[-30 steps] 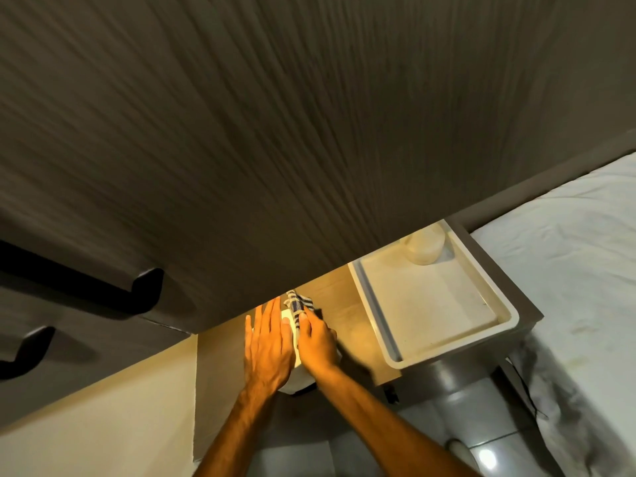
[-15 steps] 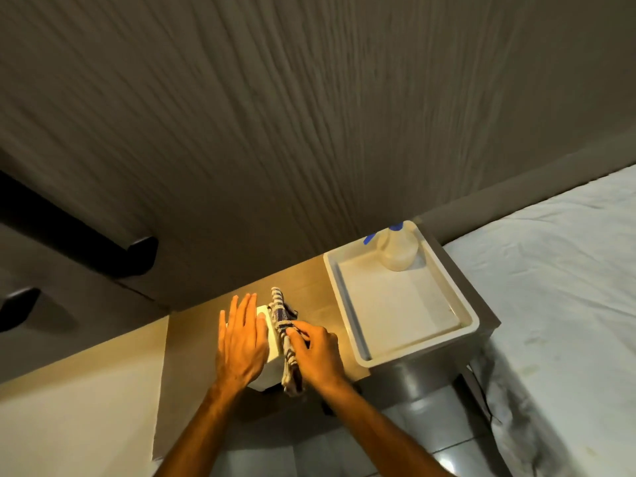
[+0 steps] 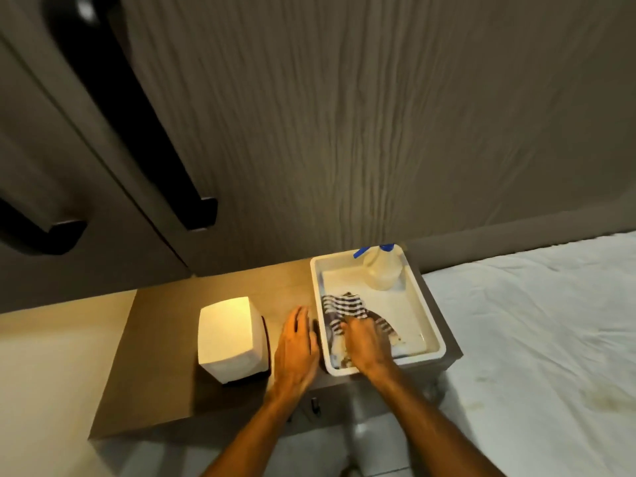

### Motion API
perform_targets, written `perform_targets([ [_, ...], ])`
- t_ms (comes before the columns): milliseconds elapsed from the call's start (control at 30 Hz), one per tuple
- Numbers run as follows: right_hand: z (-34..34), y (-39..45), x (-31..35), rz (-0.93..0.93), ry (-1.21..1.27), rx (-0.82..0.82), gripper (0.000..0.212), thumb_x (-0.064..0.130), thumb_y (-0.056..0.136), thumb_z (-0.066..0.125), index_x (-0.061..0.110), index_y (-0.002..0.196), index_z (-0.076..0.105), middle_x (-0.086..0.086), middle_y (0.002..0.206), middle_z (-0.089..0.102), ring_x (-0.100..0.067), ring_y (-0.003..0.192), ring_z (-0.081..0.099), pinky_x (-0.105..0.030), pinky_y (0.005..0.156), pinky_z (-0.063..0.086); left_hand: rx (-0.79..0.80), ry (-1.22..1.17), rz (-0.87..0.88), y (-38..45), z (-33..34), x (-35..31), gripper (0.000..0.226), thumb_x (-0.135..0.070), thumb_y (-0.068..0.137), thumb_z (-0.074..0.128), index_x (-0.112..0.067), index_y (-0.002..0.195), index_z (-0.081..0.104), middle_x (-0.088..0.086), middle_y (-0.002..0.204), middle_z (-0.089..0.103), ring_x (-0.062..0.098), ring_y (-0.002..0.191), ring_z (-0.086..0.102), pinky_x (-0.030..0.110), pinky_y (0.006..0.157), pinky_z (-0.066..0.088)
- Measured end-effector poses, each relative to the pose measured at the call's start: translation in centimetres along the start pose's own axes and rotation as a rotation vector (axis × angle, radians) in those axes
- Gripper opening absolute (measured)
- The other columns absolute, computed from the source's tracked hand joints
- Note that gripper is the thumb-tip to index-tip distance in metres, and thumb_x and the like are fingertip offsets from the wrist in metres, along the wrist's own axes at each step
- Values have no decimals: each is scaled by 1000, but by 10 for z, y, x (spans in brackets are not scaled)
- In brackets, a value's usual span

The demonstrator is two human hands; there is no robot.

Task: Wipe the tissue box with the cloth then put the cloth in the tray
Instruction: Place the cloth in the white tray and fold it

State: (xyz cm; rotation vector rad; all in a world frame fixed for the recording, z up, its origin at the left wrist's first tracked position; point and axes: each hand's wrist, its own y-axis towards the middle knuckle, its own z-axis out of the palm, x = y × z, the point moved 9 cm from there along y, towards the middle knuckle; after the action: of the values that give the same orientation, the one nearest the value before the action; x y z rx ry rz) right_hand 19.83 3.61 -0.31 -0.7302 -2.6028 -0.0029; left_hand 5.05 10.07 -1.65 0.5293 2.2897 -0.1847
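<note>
Cloth now lies inside the tray, where half a second ago it was draped across the top of the tissue box under the right hand. That hand has crossed from the box to the tray and rests palm down on the near part of the cloth, fingers bent over it; whether it still grips the fabric or merely presses it cannot be told. The left hand has come off the box and lies flat and spread on the table between box and tray, holding nothing. The box stands alone and untouched, well left of the tray. Judged from this, wiping is finished and the placing step is all but done, with only the release outstanding. The cloth is bunched, its long axis running from the tray's near left corner away toward the spray bottle at the far end, striped end farthest from the person. It sits against the left wall of the tray, short of the bottle.
</note>
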Motion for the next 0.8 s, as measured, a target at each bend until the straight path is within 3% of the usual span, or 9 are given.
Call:
perform_targets([
  [33,4,-2,1,-23,42,1,27,30,101,50,20,123,61,-4,120,70,-23,105,69,-38,90,59,4,67,-33,0,6,12,49,-28,104,45,-14,150,33,10,156,38,17,143,36,33,118,31],
  [100,2,-8,4,-108,80,-47,29,32,99,52,23,126,58,1,127,63,-17,110,65,-33,92,58,34,253,-51,0,15,28,54,-24,103,45,-8,152,28,17,159,31,29,147,29,45,121,29],
  [167,4,-14,5,-222,44,-27,27,34,96,57,25,122,58,4,125,59,-14,110,61,-29,90,57,89,391,-57,-4,22,36,59,-28,105,40,-9,155,17,17,164,18,30,151,17,44,124,20],
  [233,16,-18,4,-292,-3,110,24,38,92,63,25,113,62,3,117,60,-16,107,61,-28,86,54,109,474,-35,-10,27,39,61,-32,106,32,-11,157,6,14,166,5,29,153,5,42,125,9],
  [300,25,-16,1,-287,-51,226,27,40,88,68,24,110,66,1,116,61,-18,106,60,-31,86,52,115,517,-29,-13,30,40,61,-33,106,28,-11,157,2,14,166,0,29,153,1,42,125,6],
  [433,26,-3,7,-284,-146,240,30,33,83,76,23,111,69,-1,116,63,-22,107,61,-37,88,55,133,572,-53,-12,33,40,62,-35,106,24,-12,156,-4,14,166,-5,28,153,-3,42,125,4],
  [567,31,-1,9,-309,-171,224,23,32,89,68,23,110,70,-2,114,63,-23,104,62,-38,88,56,146,576,-66,-11,34,41,62,-35,106,23,-13,156,-5,13,166,-6,28,153,-4,42,126,4],
  [700,32,-1,-2,-236,-15,310,32,49,92,58,24,100,76,3,107,67,-14,95,63,-34,82,56,159,577,-79,-11,34,39,62,-35,107,23,-12,156,-6,14,166,-6,28,153,-4,42,126,4],
  [800,10,5,-24,-54,160,92,30,52,92,58,25,99,70,6,106,67,-10,90,64,-27,78,56,169,577,-76,-12,34,36,61,-35,107,23,-11,156,-6,14,166,-6,29,153,-4,42,126,3],
])
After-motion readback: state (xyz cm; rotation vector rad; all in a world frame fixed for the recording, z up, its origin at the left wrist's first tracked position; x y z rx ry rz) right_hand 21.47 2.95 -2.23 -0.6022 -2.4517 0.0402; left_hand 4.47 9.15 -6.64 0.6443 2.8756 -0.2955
